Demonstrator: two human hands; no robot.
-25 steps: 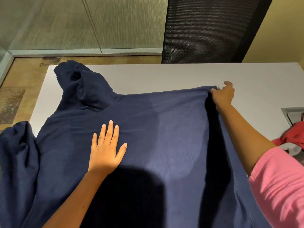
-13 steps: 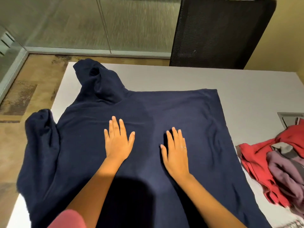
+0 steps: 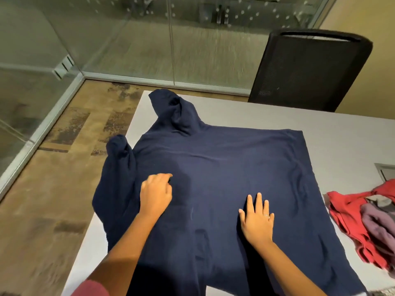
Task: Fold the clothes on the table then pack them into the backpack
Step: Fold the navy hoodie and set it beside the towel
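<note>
Navy knit garment (image 3: 224, 178) lies smooth; left hand (image 3: 155, 194) fingers curled on it, right hand (image 3: 257, 218) flat.

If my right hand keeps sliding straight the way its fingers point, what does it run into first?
Nothing but more fabric, it seems. The right hand lies flat on the navy garment, fingers pointing toward its far edge; beyond that is bare table, then the black chair.

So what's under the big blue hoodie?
The navy hoodie lies spread on the white table; one sleeve hangs off its edge. Anything else beneath is covered and can't be seen.
</note>
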